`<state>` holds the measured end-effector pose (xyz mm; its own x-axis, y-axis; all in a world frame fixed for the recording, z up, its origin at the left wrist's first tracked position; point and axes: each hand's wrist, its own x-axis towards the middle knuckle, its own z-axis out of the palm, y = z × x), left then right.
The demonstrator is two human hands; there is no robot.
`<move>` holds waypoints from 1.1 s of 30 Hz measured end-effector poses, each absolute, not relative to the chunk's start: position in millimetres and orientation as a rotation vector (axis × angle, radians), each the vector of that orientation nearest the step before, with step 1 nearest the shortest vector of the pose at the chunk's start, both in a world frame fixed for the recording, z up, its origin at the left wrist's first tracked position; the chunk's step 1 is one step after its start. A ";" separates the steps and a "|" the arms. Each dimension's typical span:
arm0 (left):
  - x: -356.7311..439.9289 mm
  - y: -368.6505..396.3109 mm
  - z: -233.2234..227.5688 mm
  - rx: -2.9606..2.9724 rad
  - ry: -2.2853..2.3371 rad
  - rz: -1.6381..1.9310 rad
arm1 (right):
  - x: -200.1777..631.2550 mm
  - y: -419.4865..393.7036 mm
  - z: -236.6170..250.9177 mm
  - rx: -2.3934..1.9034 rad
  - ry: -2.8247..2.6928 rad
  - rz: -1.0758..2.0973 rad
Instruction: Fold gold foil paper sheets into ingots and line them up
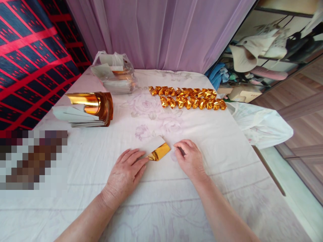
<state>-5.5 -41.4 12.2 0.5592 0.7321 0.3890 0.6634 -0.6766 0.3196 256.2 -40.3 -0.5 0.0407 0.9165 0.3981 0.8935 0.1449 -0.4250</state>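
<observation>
A folded piece of gold foil paper (163, 152) with a pale back lies flat on the cloth in front of me. My left hand (130, 168) rests palm down at its left end, fingers stretched out and fingertips touching the paper. Just off the paper's right corner is my right hand (190, 158), its fingers curled and thumb close to the index finger. Nothing shows between those fingertips. Farther back, several folded gold foil pieces (188, 102) stand in two rows, one behind the other.
At the left stands a curved stack of gold foil sheets (106, 109) with pale backs. Behind it sits a clear plastic bag (113, 72) of more sheets. A white plastic bag (264, 124) hangs at the table's right edge, near a cluttered shelf (267, 60). A purple curtain (156, 33) borders the back.
</observation>
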 end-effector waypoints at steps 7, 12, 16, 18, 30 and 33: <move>-5.6 -40.9 12.8 2.693 1.186 0.754 | 256.0 -41.0 -1.1 -1.709 -1.828 0.049; -5.5 -41.1 13.3 2.696 1.182 0.745 | 254.7 -41.2 -1.4 -1.723 -1.819 0.041; -5.5 -41.3 12.7 2.688 1.192 0.738 | 254.1 -40.9 -0.8 -1.734 -1.830 0.032; -5.6 -41.2 12.4 2.687 1.191 0.739 | 254.2 -41.0 -0.5 -1.727 -1.833 0.032; -5.6 -40.8 12.1 2.687 1.180 0.743 | 255.2 -40.6 -1.7 -1.742 -1.835 0.050; -5.5 -40.6 11.7 2.678 1.186 0.754 | 255.1 -40.7 -1.5 -1.741 -1.836 0.059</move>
<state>-5.5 -40.6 11.7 0.5694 0.7214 0.3941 0.6631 -0.6864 0.2984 255.1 -40.7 -1.5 0.0418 0.9212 0.3868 0.8943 0.1381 -0.4256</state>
